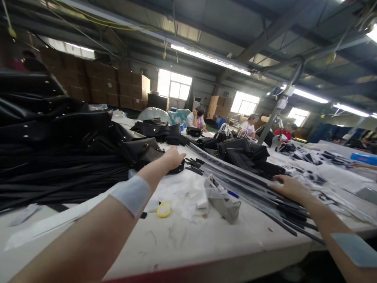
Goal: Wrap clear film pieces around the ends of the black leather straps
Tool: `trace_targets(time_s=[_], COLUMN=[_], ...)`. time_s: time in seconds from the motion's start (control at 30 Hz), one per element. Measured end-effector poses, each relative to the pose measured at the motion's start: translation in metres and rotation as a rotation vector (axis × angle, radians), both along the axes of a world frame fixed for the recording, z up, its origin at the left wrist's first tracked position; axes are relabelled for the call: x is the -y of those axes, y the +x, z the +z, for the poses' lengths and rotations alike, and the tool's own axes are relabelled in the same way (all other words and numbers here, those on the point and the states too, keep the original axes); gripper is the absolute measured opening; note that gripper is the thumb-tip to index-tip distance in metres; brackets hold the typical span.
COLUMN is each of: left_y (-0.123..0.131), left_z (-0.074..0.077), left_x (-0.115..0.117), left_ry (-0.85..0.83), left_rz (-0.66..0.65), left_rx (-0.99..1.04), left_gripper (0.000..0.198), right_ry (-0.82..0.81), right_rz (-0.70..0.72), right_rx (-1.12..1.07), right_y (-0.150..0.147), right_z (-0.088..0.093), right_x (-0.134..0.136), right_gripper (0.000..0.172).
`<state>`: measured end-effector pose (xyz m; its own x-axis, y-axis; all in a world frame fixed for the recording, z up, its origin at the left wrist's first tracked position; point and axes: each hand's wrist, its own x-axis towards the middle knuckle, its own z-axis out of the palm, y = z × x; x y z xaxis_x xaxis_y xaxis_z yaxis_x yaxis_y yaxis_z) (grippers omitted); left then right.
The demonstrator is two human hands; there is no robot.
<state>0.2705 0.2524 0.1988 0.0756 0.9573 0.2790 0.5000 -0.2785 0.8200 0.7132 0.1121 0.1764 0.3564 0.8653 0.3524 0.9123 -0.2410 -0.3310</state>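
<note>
My left hand (173,158) reaches forward over the table, beside a black bag piece (149,157) with metal studs. Its thumb points right; the other fingers are hidden behind the hand, so I cannot tell if they grip anything. Short black strips (194,166) lie just right of it. My right hand (290,188) is open, fingers stretched leftward, at the edge of a bundle of long black strips (256,194) partly under clear plastic. Whether it touches them is unclear. A pale blue patch is on each forearm.
A large heap of black bags (53,118) rises at left above long black straps (59,177). Near me lie white sheeting (179,192), a yellow tape roll (163,210), a grey wrapper (225,204) and a blue pen (233,194). More black bags (238,151) and several seated people are beyond.
</note>
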Motion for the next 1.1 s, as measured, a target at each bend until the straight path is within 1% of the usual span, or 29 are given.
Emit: trace_targets(time_s=[0.03, 0.07, 0.1, 0.13, 0.2, 0.23, 0.27, 0.3, 0.33, 0.37, 0.4, 0.47, 0.53, 0.57, 0.63, 0.7, 0.73, 0.8, 0.87, 0.9, 0.97, 1.03, 1.1], left_y=[0.002, -0.001, -0.01, -0.022, -0.051, -0.066, -0.079, -0.092, -0.103, -0.114, -0.124, -0.144, -0.159, -0.164, -0.165, -0.154, -0.145, -0.123, -0.1, -0.091, -0.077, -0.07, -0.068], left_z=[-0.013, -0.03, -0.052, -0.075, -0.122, -0.143, -0.161, -0.176, -0.187, -0.195, -0.2, -0.204, -0.202, -0.201, -0.197, -0.195, -0.194, -0.195, -0.198, -0.201, -0.208, -0.215, -0.221], left_x=[0.001, 0.007, 0.017, 0.03, 0.06, 0.075, 0.089, 0.101, 0.109, 0.116, 0.12, 0.123, 0.123, 0.123, 0.12, 0.114, 0.109, 0.097, 0.084, 0.078, 0.068, 0.061, 0.057], left_ry=[0.013, 0.03, 0.053, 0.066, 0.018, -0.023, -0.064, -0.099, -0.126, -0.142, -0.15, -0.151, -0.146, -0.144, -0.134, -0.103, -0.078, -0.012, 0.057, 0.086, 0.114, 0.126, 0.149], left_rz=[-0.04, -0.085, -0.156, -0.228, -0.309, -0.326, -0.318, -0.295, -0.258, -0.21, -0.158, -0.06, 0.015, 0.039, 0.045, -0.005, -0.043, -0.127, -0.197, -0.23, -0.283, -0.309, -0.303], left_rx=[-0.039, -0.087, -0.149, -0.207, -0.297, -0.322, -0.336, -0.34, -0.34, -0.341, -0.345, -0.367, -0.402, -0.419, -0.443, -0.462, -0.475, -0.52, -0.602, -0.653, -0.758, -0.83, -0.86], left_gripper=[0.037, 0.042, 0.044, 0.045, 0.037, 0.033, 0.029, 0.027, 0.026, 0.025, 0.023, 0.021, 0.019, 0.02, 0.022, 0.023, 0.022, 0.023, 0.026, 0.028, 0.029, 0.03, 0.031], right_ry=[0.09, 0.153, 0.191, 0.197, 0.137, 0.077, 0.004, -0.062, -0.122, -0.164, -0.185, -0.199, -0.22, -0.245, -0.322, -0.393, -0.42, -0.429, -0.402, -0.392, -0.397, -0.422, -0.438], right_rz=[-0.072, -0.105, -0.097, -0.046, 0.156, 0.281, 0.415, 0.548, 0.68, 0.8, 0.9, 1.037, 1.133, 1.193, 1.361, 1.552, 1.647, 1.82, 1.92, 1.939, 1.916, 1.884, 1.88], right_rx=[0.029, 0.019, -0.024, -0.091, -0.219, -0.254, -0.268, -0.263, -0.245, -0.219, -0.195, -0.172, -0.196, -0.214, -0.229, -0.188, -0.14, 0.0, 0.111, 0.131, 0.108, 0.085, 0.092], right_y=[0.002, -0.003, -0.015, -0.033, -0.083, -0.111, -0.14, -0.166, -0.191, -0.215, -0.236, -0.277, -0.318, -0.337, -0.372, -0.397, -0.406, -0.413, -0.411, -0.408, -0.403, -0.4, -0.4], right_z=[-0.009, -0.023, -0.042, -0.062, -0.103, -0.12, -0.133, -0.141, -0.145, -0.146, -0.144, -0.136, -0.132, -0.133, -0.145, -0.166, -0.177, -0.197, -0.208, -0.21, -0.208, -0.205, -0.202], right_x=[-0.006, -0.009, -0.011, -0.011, -0.01, -0.01, -0.011, -0.014, -0.02, -0.027, -0.035, -0.052, -0.061, -0.061, -0.051, -0.034, -0.025, -0.012, -0.007, -0.008, -0.012, -0.016, -0.017], right_gripper=[0.04, 0.041, 0.04, 0.039, 0.035, 0.034, 0.032, 0.03, 0.029, 0.028, 0.028, 0.029, 0.033, 0.035, 0.037, 0.035, 0.034, 0.032, 0.03, 0.031, 0.032, 0.032, 0.03])
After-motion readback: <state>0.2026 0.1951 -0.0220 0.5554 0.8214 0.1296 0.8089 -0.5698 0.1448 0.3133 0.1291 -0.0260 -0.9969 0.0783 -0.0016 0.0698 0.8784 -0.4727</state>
